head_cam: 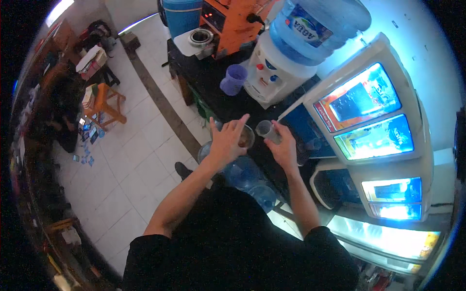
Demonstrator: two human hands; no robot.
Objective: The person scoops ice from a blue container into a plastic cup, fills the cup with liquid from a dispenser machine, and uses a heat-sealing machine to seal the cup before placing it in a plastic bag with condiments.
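Observation:
My right hand (283, 148) grips a small clear cup (265, 128), tilted with its mouth towards the upper left. Beside it, my left hand (226, 141) has its fingers spread, with thumb and forefinger on either side of a round clear container (248, 136). Something brownish shows inside that container; whether the hand grips it is hidden. Both hands are over the edge of a black counter (225, 106). Further along the counter stands a purple mug (236, 78), next to a white water dispenser (267, 74) with an upturned Aqua water bottle (309, 32).
Large blue water bottles (242, 172) stand below my left forearm. A lit drinks dispenser (417, 142) lines the right side. At the counter's far end are a steel-rimmed appliance (194, 42) and an orange cabinet (231, 32). An orange stool (105, 103) stands on the tiled floor (136, 145).

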